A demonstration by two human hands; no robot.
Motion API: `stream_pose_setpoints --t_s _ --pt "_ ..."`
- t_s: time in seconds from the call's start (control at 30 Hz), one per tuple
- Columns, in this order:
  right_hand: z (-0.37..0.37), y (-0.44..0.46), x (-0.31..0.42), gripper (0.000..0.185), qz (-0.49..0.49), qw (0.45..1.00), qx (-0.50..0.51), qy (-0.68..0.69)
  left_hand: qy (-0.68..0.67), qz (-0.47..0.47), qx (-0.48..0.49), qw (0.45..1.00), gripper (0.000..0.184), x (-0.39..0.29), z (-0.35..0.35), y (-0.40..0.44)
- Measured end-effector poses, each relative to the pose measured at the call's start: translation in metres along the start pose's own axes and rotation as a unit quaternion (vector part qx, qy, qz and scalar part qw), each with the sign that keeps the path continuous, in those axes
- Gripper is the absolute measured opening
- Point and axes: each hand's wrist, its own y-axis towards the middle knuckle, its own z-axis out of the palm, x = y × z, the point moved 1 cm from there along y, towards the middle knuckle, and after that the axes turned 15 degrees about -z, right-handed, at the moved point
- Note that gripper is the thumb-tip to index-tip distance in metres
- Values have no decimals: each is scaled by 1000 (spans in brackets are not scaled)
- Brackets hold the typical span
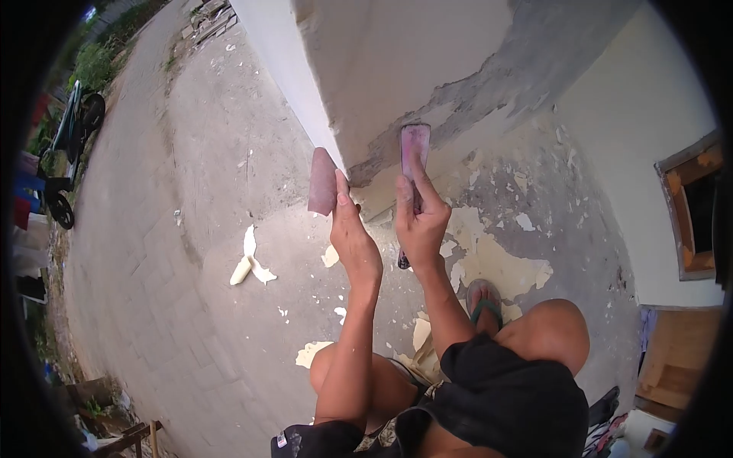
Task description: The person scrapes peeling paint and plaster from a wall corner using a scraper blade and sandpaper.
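Note:
My left hand (356, 240) is closed on a pinkish-brown sheet that looks like sandpaper (321, 183). It bends beside the bottom corner of the wall (405, 69), on the pale left face. My right hand (422, 229) grips a narrow flat scraper (415, 137) with a pinkish face and dark rim. One finger lies along the face, and the dark handle end shows below the palm. The scraper is over the wall's lower part, where the coating has come off and grey plaster (489, 91) shows. Whether its edge touches the wall, I cannot tell.
Peeled cream paint flakes (500, 263) lie around my sandalled foot (484, 298). A curled paint strip (243, 269) rests on the concrete floor (206, 229) to the left. A wooden-framed opening (691, 210) is at right, and a parked bike (76, 130) at far left.

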Motion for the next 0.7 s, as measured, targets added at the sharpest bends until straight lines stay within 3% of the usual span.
stream_pose_setpoints --t_s 0.13,0.37,0.47,0.53,0.63,0.7 --pt "3 -6 -2 41 -7 1000 -13 9 11 -20 8 1000 61 -3 -1 -6" --pt "8 -2 -6 42 -30 997 -36 55 23 23 23 999 59 6 -3 -3" --pt "7 -4 2 42 22 996 -19 88 42 54 14 998 58 0 -4 -9" --pt "6 -4 1 42 37 996 -9 86 49 53 14 997 58 2 -5 -11" --pt "14 -1 1 42 -25 997 -45 61 40 13 17 999 57 6 -8 -9" --pt "14 7 7 41 20 985 -83 149 46 3 12 999 57 5 -10 -12"
